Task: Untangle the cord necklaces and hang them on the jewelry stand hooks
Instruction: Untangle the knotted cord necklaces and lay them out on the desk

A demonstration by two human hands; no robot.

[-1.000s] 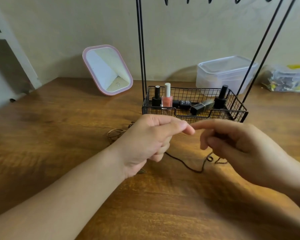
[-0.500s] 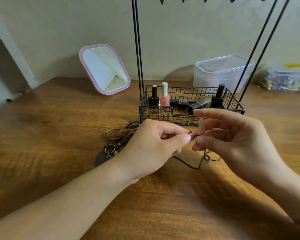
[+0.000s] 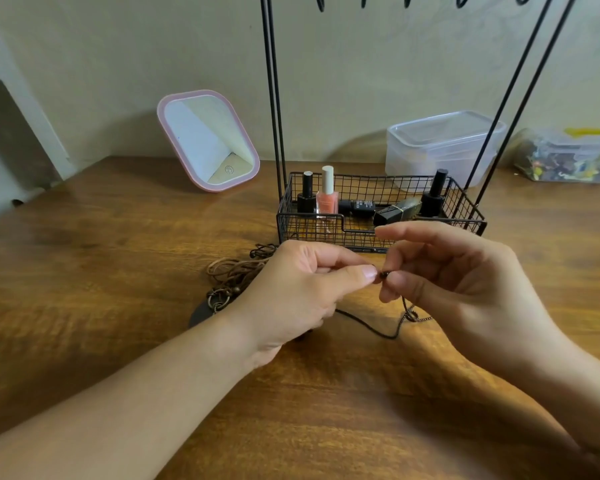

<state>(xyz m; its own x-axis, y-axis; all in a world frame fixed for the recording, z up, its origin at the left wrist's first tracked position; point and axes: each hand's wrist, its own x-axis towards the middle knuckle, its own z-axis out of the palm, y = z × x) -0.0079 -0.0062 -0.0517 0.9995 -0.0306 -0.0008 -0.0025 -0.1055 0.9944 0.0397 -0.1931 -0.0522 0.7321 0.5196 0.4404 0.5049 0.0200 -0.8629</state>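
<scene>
A second ago the fingertips of both hands were only meeting in front of the basket (image 3: 378, 233), with no cord visibly between them; now the left hand (image 3: 302, 292) and right hand (image 3: 465, 282) have drawn in and each pinches, thumb against forefinger, the same small dark bit of cord (image 3: 383, 273) — a clasp or knot, too small to tell which. The other fingers of the right hand are fanned loosely above; those of the left are curled under. From the pinch a dark cord (image 3: 371, 329) hangs down and loops onto the bench (image 3: 118, 271), ending in a little kink or chain beneath the right hand. The head has also dropped, so the brown tangle (image 3: 229, 271) with its ring and dark pendant now shows on the bench behind the left wrist, just in front of the stand (image 3: 273, 98). I judge that one necklace is being worked free at its fastening — the rest is still bunched, and the hooks (image 3: 364, 1) at the top edge appear bare.
</scene>
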